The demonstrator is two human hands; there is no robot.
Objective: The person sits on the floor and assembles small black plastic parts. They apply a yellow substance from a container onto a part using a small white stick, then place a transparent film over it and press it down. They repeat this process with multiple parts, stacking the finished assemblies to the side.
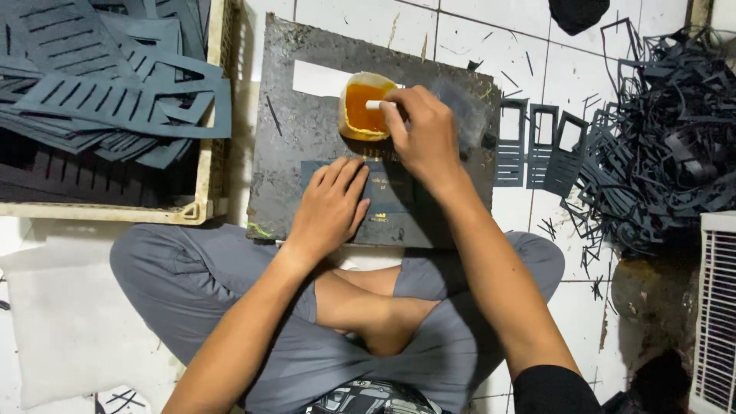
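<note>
On dark board, right hand dips stick in glue pot.

a white tiled floor is seen, marked with dark stains. a dark, scuffed board is laid flat on it at the centre. to the left, a pale plastic crate filled with dark cut-out sheets is set just beside the board. to the right, three slotted dark pieces are laid side by side, and a tangled heap of dark offcuts is piled beyond them. a white grid crate is stood at the right edge.
</note>
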